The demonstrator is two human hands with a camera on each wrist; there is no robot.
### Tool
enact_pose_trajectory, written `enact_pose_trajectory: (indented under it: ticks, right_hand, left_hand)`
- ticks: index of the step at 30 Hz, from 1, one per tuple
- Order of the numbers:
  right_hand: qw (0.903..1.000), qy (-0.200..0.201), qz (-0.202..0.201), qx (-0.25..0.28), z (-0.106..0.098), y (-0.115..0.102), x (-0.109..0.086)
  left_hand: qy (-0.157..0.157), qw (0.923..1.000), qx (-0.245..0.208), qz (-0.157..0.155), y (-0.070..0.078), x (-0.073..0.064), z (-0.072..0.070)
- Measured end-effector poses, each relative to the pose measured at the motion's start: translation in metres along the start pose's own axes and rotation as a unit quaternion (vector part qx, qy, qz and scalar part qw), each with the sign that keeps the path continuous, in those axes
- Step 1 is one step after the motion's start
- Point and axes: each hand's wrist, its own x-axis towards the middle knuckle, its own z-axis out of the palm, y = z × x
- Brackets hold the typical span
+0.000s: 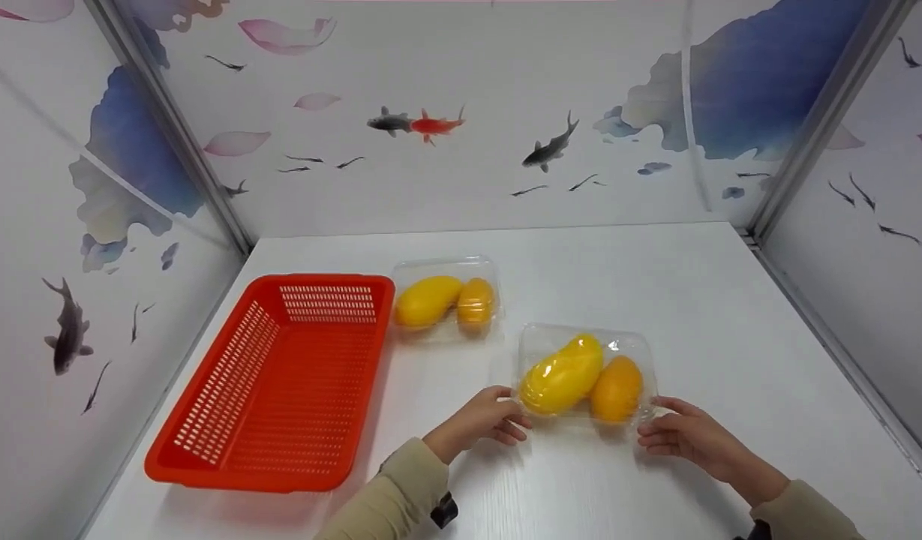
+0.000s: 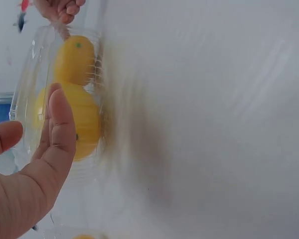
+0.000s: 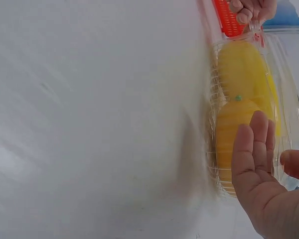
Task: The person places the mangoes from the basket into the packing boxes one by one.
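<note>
A clear plastic clamshell box (image 1: 534,345) holds a long yellow mango (image 1: 560,379) and a rounder orange-yellow mango (image 1: 617,391). My left hand (image 1: 485,421) grips the box at its near left corner. At the near right corner my right hand (image 1: 692,441) holds it too. In the left wrist view, the left thumb (image 2: 7,137) lies on the lid side and the fingers (image 2: 60,134) on the base side. The right wrist view has the right fingers (image 3: 254,154) against the base side, the thumb near the rim. Whether the box touches the table cannot be told.
An orange-red plastic basket (image 1: 295,397) with slotted walls stands at the left. Behind its right edge a second clear box (image 1: 445,266) holds two similar fruits. The white table (image 1: 686,285) is enclosed by panels (image 1: 461,187) printed with fish and petals.
</note>
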Motion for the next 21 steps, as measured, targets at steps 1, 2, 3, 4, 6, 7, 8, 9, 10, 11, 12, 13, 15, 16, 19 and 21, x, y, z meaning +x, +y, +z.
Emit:
enact_pose_trajectory:
  ticks: [1,2,3,4,6,7,8,9,10,11,12,13,15,16,19,21]
  right_hand:
    - [1.0,0.0,-0.002,0.002,0.0,0.0,0.0]
    - [1.0,0.002,-0.003,0.004,0.001,0.0,0.001]
    - [1.0,0.003,-0.005,0.004,0.001,0.0,0.001]
    - [1.0,0.003,-0.006,0.002,0.001,0.0,0.001]
    - [1.0,0.002,-0.008,-0.005,0.001,0.0,0.001]
    - [0.9999,0.002,-0.007,-0.007,0.001,-0.001,0.001]
    - [0.9999,0.001,-0.007,-0.011,0.002,-0.001,0.001]
    - [0.9999,0.001,-0.005,-0.016,0.002,-0.001,0.001]
    - [0.9998,0.001,-0.004,-0.021,0.002,-0.002,0.001]
    - [0.9997,0.001,-0.003,-0.025,0.002,-0.002,0.0]
    - [0.9996,0.001,-0.002,-0.029,0.002,-0.002,0.0]
    - [0.9995,0.002,-0.001,-0.032,0.002,-0.003,-0.001]
    - [0.9991,0.003,0.0,-0.043,0.003,-0.004,-0.001]
    - [0.9989,0.004,0.002,-0.047,0.004,-0.005,0.0]
    - [0.9986,0.01,0.009,-0.052,0.01,-0.007,0.004]
    - [0.9985,0.009,0.016,-0.052,0.018,-0.007,0.008]
  left_hand:
    - [0.008,0.9999,-0.014,-0.002,-0.001,0.001,0.001]
    - [0.015,0.9995,-0.029,-0.004,-0.002,0.003,0.001]
    - [0.022,0.9987,-0.045,-0.007,-0.003,0.004,0.002]
    - [0.027,0.9978,-0.061,-0.009,-0.004,0.005,0.002]
    - [0.036,0.9959,-0.083,-0.009,-0.007,0.008,0.003]
    - [0.04,0.9951,-0.09,-0.007,-0.007,0.008,0.004]
    - [0.042,0.9948,-0.093,-0.002,-0.008,0.009,0.004]
    - [0.042,0.9947,-0.093,0.004,-0.008,0.009,0.004]
    - [0.042,0.9951,-0.089,0.009,-0.009,0.01,0.005]
    - [0.041,0.9956,-0.083,0.014,-0.008,0.01,0.005]
    - [0.042,0.996,-0.077,0.017,-0.008,0.009,0.005]
    - [0.044,0.9962,-0.073,0.019,-0.008,0.009,0.005]
    - [0.048,0.9964,-0.068,0.017,-0.007,0.006,0.004]
    - [0.052,0.9962,-0.067,0.014,-0.007,0.005,0.003]
    - [0.068,0.9959,-0.059,0.005,-0.007,-0.001,-0.001]
    - [0.083,0.9955,-0.047,0.004,-0.009,-0.007,-0.007]
